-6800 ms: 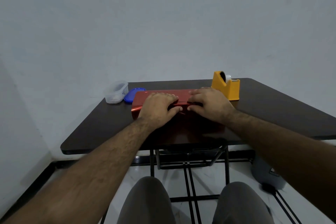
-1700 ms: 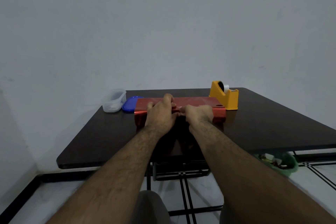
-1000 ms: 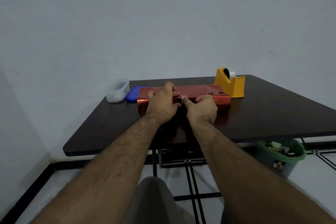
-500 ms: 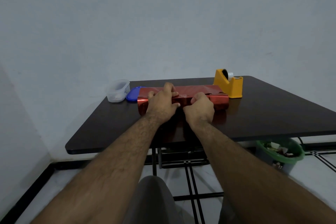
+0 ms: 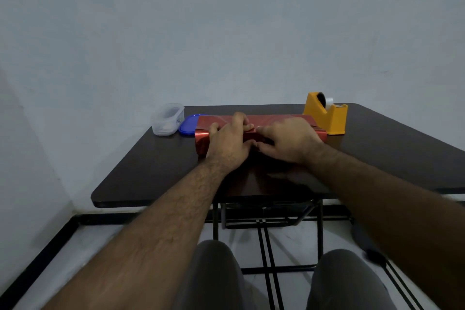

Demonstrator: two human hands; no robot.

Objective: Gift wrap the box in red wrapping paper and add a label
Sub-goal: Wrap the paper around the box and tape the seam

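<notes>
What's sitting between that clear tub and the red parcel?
A blue lid, flat on the table between the clear tub and the red-wrapped box, seen in the head view.
</notes>
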